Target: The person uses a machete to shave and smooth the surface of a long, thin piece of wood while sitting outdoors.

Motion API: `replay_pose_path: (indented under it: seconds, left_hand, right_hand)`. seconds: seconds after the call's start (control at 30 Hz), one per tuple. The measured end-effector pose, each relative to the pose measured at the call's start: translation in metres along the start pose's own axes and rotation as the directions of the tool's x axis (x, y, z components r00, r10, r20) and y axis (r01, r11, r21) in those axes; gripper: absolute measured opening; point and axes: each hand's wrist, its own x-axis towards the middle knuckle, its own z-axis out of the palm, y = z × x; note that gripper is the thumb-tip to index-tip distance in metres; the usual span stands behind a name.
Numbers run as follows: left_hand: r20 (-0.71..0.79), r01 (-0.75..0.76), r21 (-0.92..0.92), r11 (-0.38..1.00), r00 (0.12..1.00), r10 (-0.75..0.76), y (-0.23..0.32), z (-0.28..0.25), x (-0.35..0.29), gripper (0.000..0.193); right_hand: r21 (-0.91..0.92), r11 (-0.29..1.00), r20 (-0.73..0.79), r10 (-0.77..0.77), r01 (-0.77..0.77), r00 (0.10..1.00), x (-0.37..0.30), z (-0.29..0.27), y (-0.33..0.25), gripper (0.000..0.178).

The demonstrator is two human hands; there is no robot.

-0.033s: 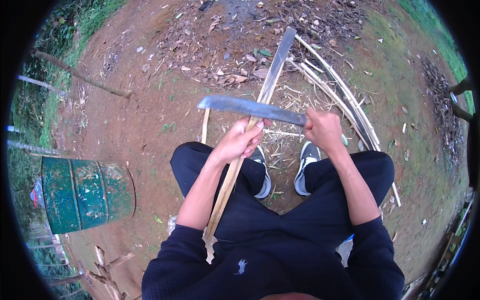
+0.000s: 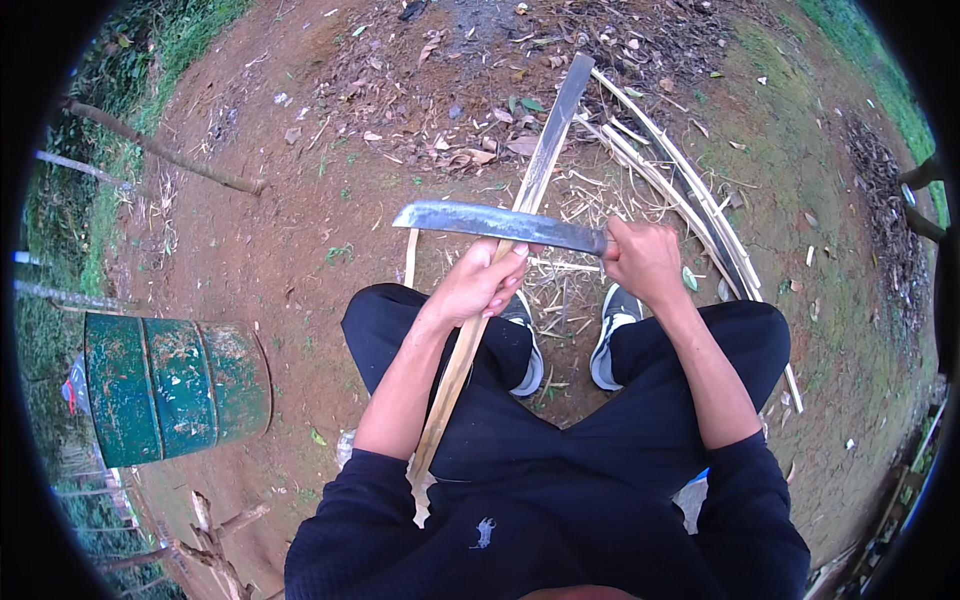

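Note:
My left hand [image 2: 482, 282] is closed around a long wooden strip [image 2: 458, 360], pale with a darker face toward its far end. The strip slants from beside my lap up to the leaf litter ahead. A machete [image 2: 470, 217] lies crosswise over the strip, just beyond my left fingers, its broad grey blade pointing left. My right hand [image 2: 645, 262] grips the machete's handle, which is mostly hidden in the fist. Between my shoes [image 2: 621, 308], pale shavings [image 2: 560, 305] are scattered on the soil.
Several long split strips [image 2: 690, 205] lie on the ground ahead to the right. A green, rust-marked metal drum [image 2: 180, 388] is at the left. Dry leaves [image 2: 475, 157] cover the soil ahead, and broken branches [image 2: 215, 540] are at the lower left.
The machete has shifted slightly left and toward me, and its blade looks sharper, less blurred. My right hand has moved a little left with it. The left hand and strip stay put.

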Motion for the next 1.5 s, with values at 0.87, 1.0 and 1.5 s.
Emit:
replay_pose_path:
  seconds: [0.87, 1.0, 1.5]
  left_hand:
    - [0.034, 0.014, -0.14, 0.99, 0.999, -0.009, -0.002, -0.001, 0.007, 0.023]
    - [0.025, 0.024, 0.02, 1.0, 0.999, -0.025, -0.007, 0.007, 0.009, 0.019]
    - [-0.113, -0.076, 0.403, 0.912, 0.985, 0.132, -0.005, 0.015, 0.008, 0.023]
  right_hand:
    - [0.341, 0.865, 0.002, 0.391, -0.368, 0.92, -0.001, -0.006, 0.02, 0.012]
    - [0.181, 0.975, 0.063, 0.119, -0.129, 0.991, -0.002, 0.008, -0.015, 0.007]
    - [0.07, 0.997, -0.07, 0.029, -0.024, 0.997, -0.007, 0.043, 0.032, 0.024]
